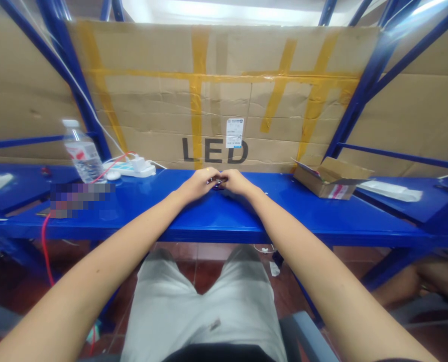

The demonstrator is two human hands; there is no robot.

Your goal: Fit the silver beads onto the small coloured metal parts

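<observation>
My left hand (pixel 200 184) and my right hand (pixel 236 182) meet over the blue table (pixel 216 216), near its back edge. Both are closed, fingers curled inward around a small, dark, shiny object (pixel 218 183). It looks partly metallic, with a purplish tint, but most of it is hidden by the fingers and its kind cannot be made out. Both forearms reach forward across the table's front edge.
A large taped cardboard sheet (pixel 152 115) marked "LED" stands behind the table. Left are a water bottle (pixel 83 153), a power strip (pixel 143 170) and a red cable (pixel 45 246). An open small carton (pixel 327 181) sits right. Blue posts (pixel 354 113) flank the table.
</observation>
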